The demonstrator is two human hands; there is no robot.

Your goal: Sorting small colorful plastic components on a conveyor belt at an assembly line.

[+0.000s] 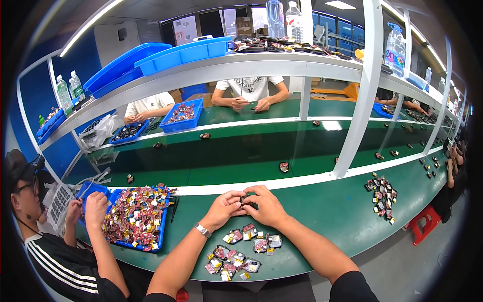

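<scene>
My left hand (pixel 221 210) and my right hand (pixel 267 207) meet over the green bench, fingers closed around a small black casing (pixel 246 203) that they mostly hide. A watch with a metal band sits on my left wrist. Between my forearms lies a loose group of small electronic modules (pixel 235 255), dark casings with red parts and silver and yellow pieces. To the left of my hands stands a blue tray (pixel 163 226) heaped with small red, white and yellow parts. Beside its right edge lies a thin dark tool (pixel 175 209), perhaps tweezers.
Another cluster of modules (pixel 382 196) lies on the bench to the right. Beyond the white rail, a green conveyor belt (pixel 226 168) carries scattered modules. A white post (pixel 359 100) and an overhead shelf (pixel 241 63) stand ahead. A co-worker (pixel 65 251) sits close at left; others work across the belt.
</scene>
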